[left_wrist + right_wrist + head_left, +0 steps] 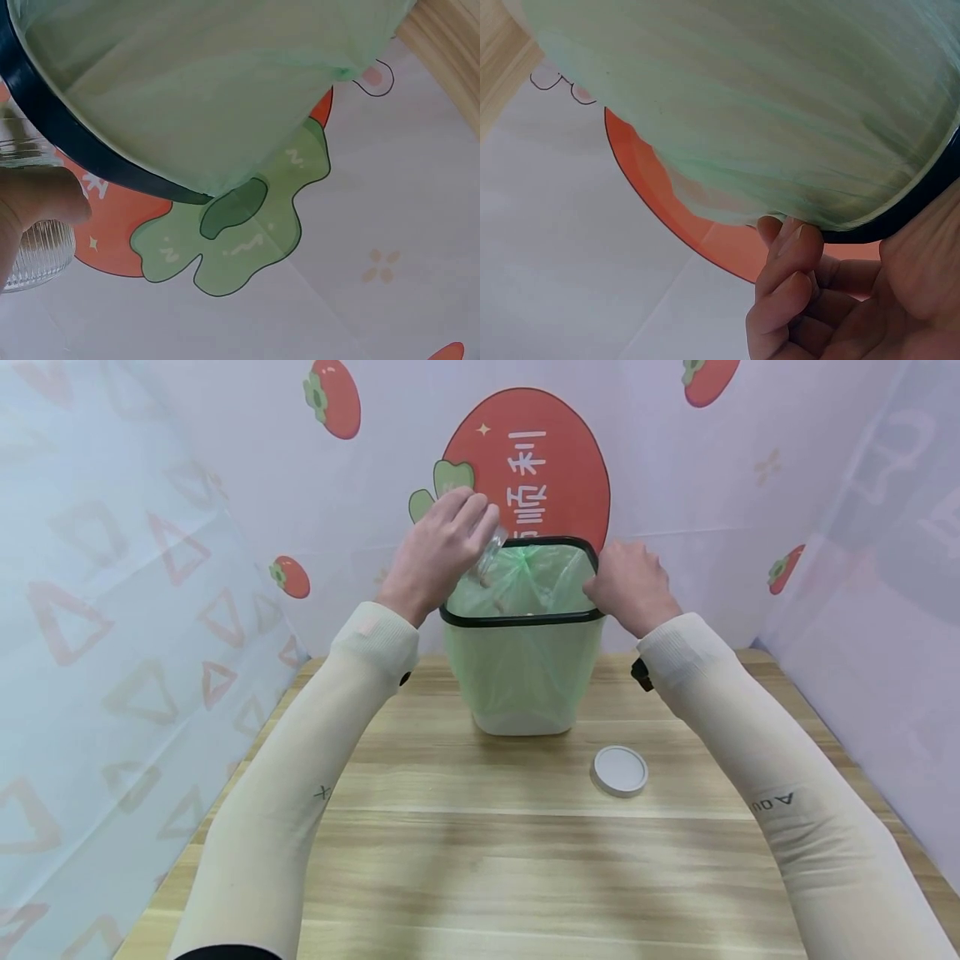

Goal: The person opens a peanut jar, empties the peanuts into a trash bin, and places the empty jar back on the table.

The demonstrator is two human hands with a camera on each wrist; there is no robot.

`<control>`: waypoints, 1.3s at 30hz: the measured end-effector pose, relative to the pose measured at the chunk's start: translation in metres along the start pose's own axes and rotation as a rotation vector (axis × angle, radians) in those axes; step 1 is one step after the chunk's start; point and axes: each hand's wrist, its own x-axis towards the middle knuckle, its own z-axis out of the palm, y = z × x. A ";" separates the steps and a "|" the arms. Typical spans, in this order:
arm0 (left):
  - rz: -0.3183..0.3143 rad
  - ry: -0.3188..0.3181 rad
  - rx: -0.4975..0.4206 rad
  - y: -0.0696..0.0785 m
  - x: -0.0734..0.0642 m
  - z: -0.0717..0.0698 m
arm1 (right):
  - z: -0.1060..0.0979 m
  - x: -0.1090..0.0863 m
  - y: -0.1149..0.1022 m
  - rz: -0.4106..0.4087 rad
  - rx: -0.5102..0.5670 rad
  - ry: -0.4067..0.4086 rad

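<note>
A trash bin (525,672) with a black rim and a pale green liner bag stands upright at the back of the table. My left hand (450,537) grips a clear jar (491,553), tilted over the left side of the bin's mouth. Ribbed walls of the jar (45,259) show in the left wrist view, with the thumb across it. Some small brownish matter is visible near its mouth. My right hand (633,583) holds the bin's rim at the right, its fingers (787,292) curled against the liner. The bottom of the bin is mostly out of sight.
A round white lid (619,770) lies on the wooden table (480,877), in front of the bin and to its right. Printed cloth (360,485) with persimmon pictures hangs close behind the bin and along both sides.
</note>
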 end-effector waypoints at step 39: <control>0.079 0.056 -0.041 0.001 0.001 0.003 | 0.000 0.000 -0.001 0.002 0.001 0.000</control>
